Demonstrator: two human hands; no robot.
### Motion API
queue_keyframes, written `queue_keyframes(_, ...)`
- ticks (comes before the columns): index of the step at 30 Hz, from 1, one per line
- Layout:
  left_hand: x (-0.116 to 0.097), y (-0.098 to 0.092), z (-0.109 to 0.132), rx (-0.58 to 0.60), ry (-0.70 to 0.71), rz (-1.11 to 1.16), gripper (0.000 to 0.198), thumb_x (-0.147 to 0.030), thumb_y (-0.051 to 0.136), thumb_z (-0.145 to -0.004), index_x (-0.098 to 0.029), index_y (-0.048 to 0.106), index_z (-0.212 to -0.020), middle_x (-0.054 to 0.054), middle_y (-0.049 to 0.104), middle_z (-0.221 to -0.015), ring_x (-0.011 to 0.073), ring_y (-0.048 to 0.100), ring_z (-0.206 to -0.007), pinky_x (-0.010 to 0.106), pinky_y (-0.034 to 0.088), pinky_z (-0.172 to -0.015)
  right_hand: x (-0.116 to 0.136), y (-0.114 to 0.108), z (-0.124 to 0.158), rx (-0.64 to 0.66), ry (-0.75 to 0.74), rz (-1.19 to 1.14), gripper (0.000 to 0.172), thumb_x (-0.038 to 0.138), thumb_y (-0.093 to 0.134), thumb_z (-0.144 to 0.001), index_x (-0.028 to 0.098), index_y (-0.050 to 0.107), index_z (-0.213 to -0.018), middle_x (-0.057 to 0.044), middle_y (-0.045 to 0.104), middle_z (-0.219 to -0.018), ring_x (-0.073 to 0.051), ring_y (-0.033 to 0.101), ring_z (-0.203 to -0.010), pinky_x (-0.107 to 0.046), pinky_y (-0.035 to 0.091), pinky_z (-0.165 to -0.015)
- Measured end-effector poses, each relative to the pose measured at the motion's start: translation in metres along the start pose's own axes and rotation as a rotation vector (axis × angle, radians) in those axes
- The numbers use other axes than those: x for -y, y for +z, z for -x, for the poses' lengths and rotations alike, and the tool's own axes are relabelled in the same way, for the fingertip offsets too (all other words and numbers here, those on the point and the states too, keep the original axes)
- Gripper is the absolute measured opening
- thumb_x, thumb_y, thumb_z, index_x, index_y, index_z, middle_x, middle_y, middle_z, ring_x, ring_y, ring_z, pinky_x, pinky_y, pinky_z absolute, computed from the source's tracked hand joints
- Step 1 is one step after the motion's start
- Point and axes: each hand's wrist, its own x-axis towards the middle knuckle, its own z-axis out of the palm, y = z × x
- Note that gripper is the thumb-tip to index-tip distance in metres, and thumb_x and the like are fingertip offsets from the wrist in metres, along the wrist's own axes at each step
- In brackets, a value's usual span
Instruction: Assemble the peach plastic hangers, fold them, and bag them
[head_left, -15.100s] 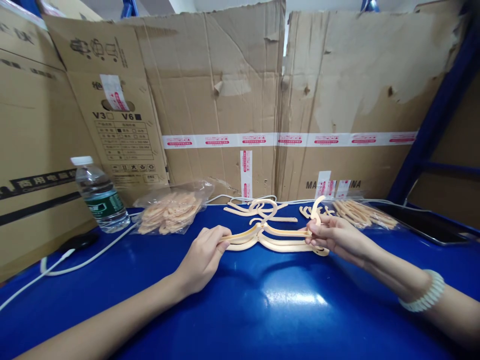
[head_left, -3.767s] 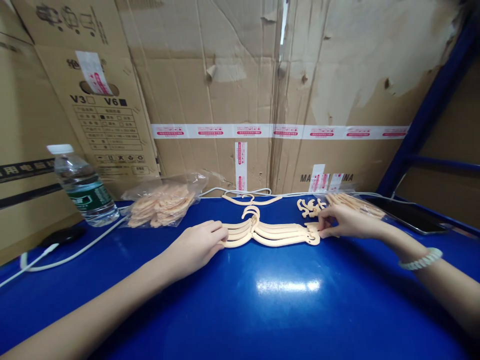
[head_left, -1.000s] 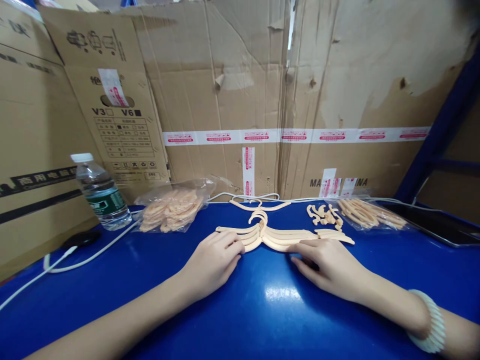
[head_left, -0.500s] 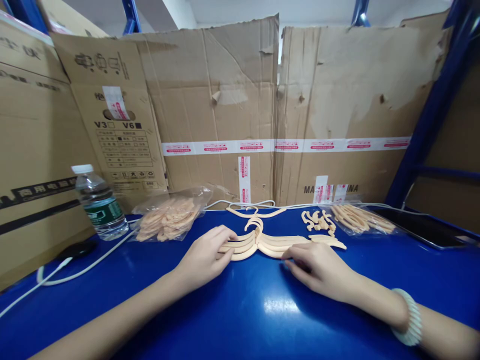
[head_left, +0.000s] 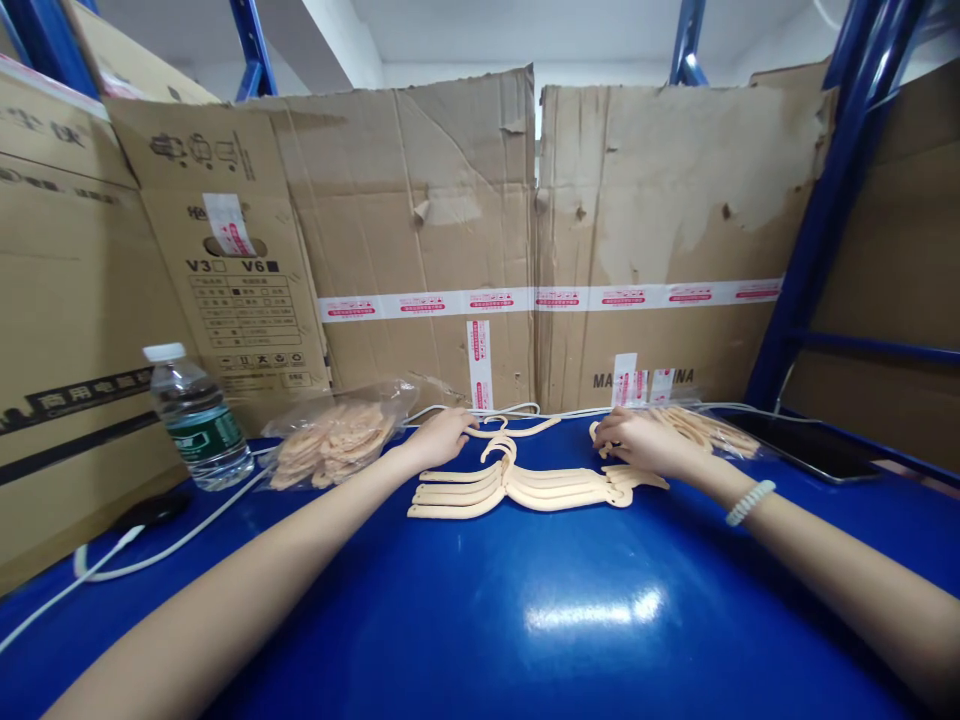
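Note:
My left hand (head_left: 441, 437) reaches to the far side of the blue table, its fingers closed at the left end of a single peach-coloured clothes hanger (head_left: 525, 430). Nearer lies a row of several overlapping hangers (head_left: 551, 490) with their hooks pointing away. My right hand (head_left: 637, 440) is over the small curved hook pieces (head_left: 604, 450) beyond the row's right end, fingers curled down and pinching at one. The hand hides most of those pieces. Loose hanger arms (head_left: 637, 478) lie under and beside the right wrist.
At the left stand a water bottle (head_left: 199, 420) and a clear bag of peach parts (head_left: 337, 440). Another bag of parts (head_left: 712, 432) and a dark tablet (head_left: 817, 450) lie at the right. A white cable (head_left: 187, 535) and cardboard sheets (head_left: 420, 230) border the table (head_left: 480, 620).
Both hands have left the hanger row and moved away from me: the left to the far single hanger, the right to the hook pieces. The camera view has shifted slightly.

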Motion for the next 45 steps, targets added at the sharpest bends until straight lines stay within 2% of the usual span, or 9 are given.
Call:
queue_keyframes(4,0.004,0.007,-0.016,0.074,0.059,-0.083,0.018,-0.023,0.060,-0.091,-0.013,0.062,-0.106,0.008,0.064,-0.113,0.0236,0.060,-0.107,0.047,0.049,-0.092,0.003,0.007,0.004,0.020,-0.046,0.047,0.033,-0.002,0.050,-0.079,0.017,0.075,-0.087,-0.008,0.071,-0.092,-0.022,0.061,-0.091,-0.031,0.048,-0.079)
queue_keyframes(12,0.001,0.016,-0.025,0.170,0.027,-0.160,0.024,-0.028,0.058,-0.093,-0.014,0.060,-0.111,0.008,0.063,-0.112,0.0216,0.063,-0.098,0.043,0.053,-0.085,0.006,0.009,0.001,-0.006,-0.115,0.112,0.018,0.007,0.058,-0.084,0.017,0.073,-0.082,-0.011,0.068,-0.090,-0.026,0.057,-0.093,-0.038,0.043,-0.083)
queue_keyframes(20,-0.012,-0.017,-0.030,0.230,-0.073,-0.200,0.023,-0.031,0.057,-0.094,-0.014,0.061,-0.108,0.007,0.065,-0.103,0.0182,0.065,-0.087,0.037,0.055,-0.077,-0.007,0.021,0.003,-0.196,-0.083,-0.024,0.024,0.011,0.052,-0.085,0.020,0.074,-0.084,-0.008,0.064,-0.081,-0.022,0.056,-0.080,-0.033,0.044,-0.071)
queue_keyframes(25,-0.035,-0.045,-0.020,0.108,-0.070,-0.244,0.017,-0.026,0.053,-0.094,-0.014,0.061,-0.104,0.007,0.068,-0.097,0.0200,0.066,-0.085,0.036,0.053,-0.075,-0.003,0.016,0.004,-0.403,0.023,-0.194,0.022,0.021,0.050,-0.085,0.019,0.072,-0.084,-0.005,0.061,-0.067,-0.021,0.056,-0.067,-0.031,0.043,-0.063)
queue_keyframes(30,-0.061,-0.058,0.017,-0.054,-0.049,-0.265,0.014,-0.026,0.048,-0.095,-0.017,0.057,-0.100,0.007,0.071,-0.094,0.0237,0.068,-0.084,0.031,0.048,-0.068,0.017,0.007,0.011,-0.642,0.284,-0.410,0.025,0.035,0.049,-0.091,0.016,0.065,-0.095,0.001,0.057,-0.055,-0.015,0.053,-0.049,-0.026,0.042,-0.049)
queue_keyframes(34,-0.072,-0.049,0.057,-0.117,-0.081,-0.268,0.020,-0.033,0.043,-0.098,-0.018,0.055,-0.097,0.004,0.070,-0.084,0.0225,0.068,-0.073,0.029,0.046,-0.060,0.044,-0.003,0.013,-0.751,0.469,-0.656,0.033,0.044,0.052,-0.091,0.014,0.062,-0.101,-0.004,0.067,-0.061,-0.017,0.061,-0.051,-0.026,0.046,-0.047)
queue_keyframes(37,-0.076,-0.036,0.079,-0.171,-0.095,-0.231,0.016,-0.031,0.044,-0.098,-0.019,0.054,-0.097,0.003,0.068,-0.086,0.0212,0.067,-0.072,0.029,0.047,-0.060,0.068,-0.011,0.011,-0.750,0.605,-1.063,0.039,0.050,0.071,-0.076,0.015,0.066,-0.093,-0.008,0.073,-0.071,-0.019,0.067,-0.062,-0.025,0.050,-0.052)
queue_keyframes(41,-0.080,-0.017,0.090,-0.285,-0.017,0.015,0.014,-0.018,0.040,-0.097,-0.018,0.052,-0.104,0.006,0.064,-0.094,0.0208,0.064,-0.084,0.031,0.050,-0.072,0.095,-0.014,0.008,-0.642,0.674,-1.410,0.047,0.054,0.081,-0.063,0.013,0.070,-0.082,-0.012,0.074,-0.077,-0.019,0.069,-0.067,-0.024,0.053,-0.059)
queue_keyframes(45,-0.081,-0.001,0.092,-0.329,-0.001,0.183,0.022,-0.012,0.036,-0.096,-0.018,0.051,-0.110,0.008,0.064,-0.101,0.0214,0.062,-0.092,0.034,0.050,-0.080,0.098,-0.010,0.010,-0.619,0.696,-1.573,0.044,0.046,0.087,-0.059,0.014,0.069,-0.082,-0.010,0.075,-0.079,-0.015,0.068,-0.068,-0.021,0.054,-0.064)
